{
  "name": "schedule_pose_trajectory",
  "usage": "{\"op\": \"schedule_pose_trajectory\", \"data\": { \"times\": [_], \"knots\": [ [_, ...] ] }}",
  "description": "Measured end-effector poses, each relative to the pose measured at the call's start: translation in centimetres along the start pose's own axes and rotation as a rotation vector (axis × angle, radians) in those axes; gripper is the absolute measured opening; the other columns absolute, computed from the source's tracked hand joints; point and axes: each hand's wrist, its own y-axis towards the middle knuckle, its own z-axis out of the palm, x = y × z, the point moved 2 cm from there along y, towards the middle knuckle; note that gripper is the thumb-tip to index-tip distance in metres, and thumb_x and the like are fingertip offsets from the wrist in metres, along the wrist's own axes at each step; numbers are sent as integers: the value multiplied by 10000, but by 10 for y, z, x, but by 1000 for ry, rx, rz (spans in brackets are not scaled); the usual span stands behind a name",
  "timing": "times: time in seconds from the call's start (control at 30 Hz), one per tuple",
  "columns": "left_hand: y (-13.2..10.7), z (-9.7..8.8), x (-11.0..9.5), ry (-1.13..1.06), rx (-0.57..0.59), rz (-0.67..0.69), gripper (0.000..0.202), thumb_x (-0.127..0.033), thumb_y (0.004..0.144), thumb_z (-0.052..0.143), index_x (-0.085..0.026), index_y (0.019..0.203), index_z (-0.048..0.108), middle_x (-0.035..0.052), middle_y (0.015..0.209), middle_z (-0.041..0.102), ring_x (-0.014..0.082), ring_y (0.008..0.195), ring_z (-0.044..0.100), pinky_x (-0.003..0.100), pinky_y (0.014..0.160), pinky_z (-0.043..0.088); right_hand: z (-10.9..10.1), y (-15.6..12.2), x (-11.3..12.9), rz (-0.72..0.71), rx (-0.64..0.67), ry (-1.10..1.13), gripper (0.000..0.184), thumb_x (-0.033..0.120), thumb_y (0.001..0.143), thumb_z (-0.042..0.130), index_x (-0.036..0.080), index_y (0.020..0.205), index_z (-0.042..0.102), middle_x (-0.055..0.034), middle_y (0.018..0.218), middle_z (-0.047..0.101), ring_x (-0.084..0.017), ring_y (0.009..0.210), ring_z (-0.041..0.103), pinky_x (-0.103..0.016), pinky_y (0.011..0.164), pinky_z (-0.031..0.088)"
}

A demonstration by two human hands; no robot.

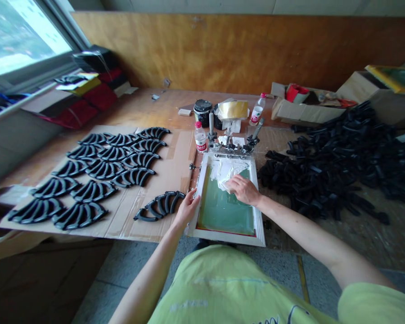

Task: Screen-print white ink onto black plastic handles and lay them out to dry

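Note:
A screen-printing frame (260,225) with a green mesh (224,211) lies flat in front of me, its far end at a metal hinge clamp (231,150). White ink (219,168) is smeared over the far part of the mesh. My right hand (245,190) is closed on a small white-smeared piece (224,183) against the mesh; whether it is a scraper or a cloth I cannot tell. My left hand (189,206) grips the frame's left edge, its fingertips on the rim. Just left of that hand, a black ribbed fan-shaped part (164,204) lies on cardboard.
Several more black fan-shaped parts (103,168) lie in rows on the cardboard (178,146) at left. A large heap of black parts (324,171) covers the right side. Behind the clamp stand a red-capped bottle (200,137), another bottle (257,110) and a black tub (202,112).

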Motion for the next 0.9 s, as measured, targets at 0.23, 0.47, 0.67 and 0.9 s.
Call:
{"op": "schedule_pose_trajectory", "data": {
  "times": [0.23,0.47,0.67,0.9],
  "knots": [
    [-17,-10,-41,3,24,41,709,-579,787,606,-211,1381,487,60,957,714,201,814,659,271,685,503,-37,57,-34,298,-45,-35,480,317,832,668,291,1297,554,-41,969,687,-215,857,613,-315,767,471],
    [-20,-11,-135,-192,-8,213,614,-678,830,454,-192,1151,648,55,854,700,180,698,645,263,591,507,-79,29,-114,729,-306,-74,333,325,883,555,242,1199,620,-35,854,707,-221,782,635,-333,760,471],
    [13,11,-174,-431,-116,394,524,-608,849,485,-183,1140,584,45,854,681,145,743,652,217,583,520,-9,-35,-95,669,-133,117,197,303,851,605,185,999,659,-65,896,692,-212,868,616,-324,806,463],
    [-17,65,-53,-393,253,-212,550,-594,814,580,-149,1137,573,139,1014,706,202,788,694,267,550,553,29,-25,21,406,-124,-25,137,281,910,563,193,924,667,-77,892,618,-222,925,530,-352,853,421]
  ]
}}
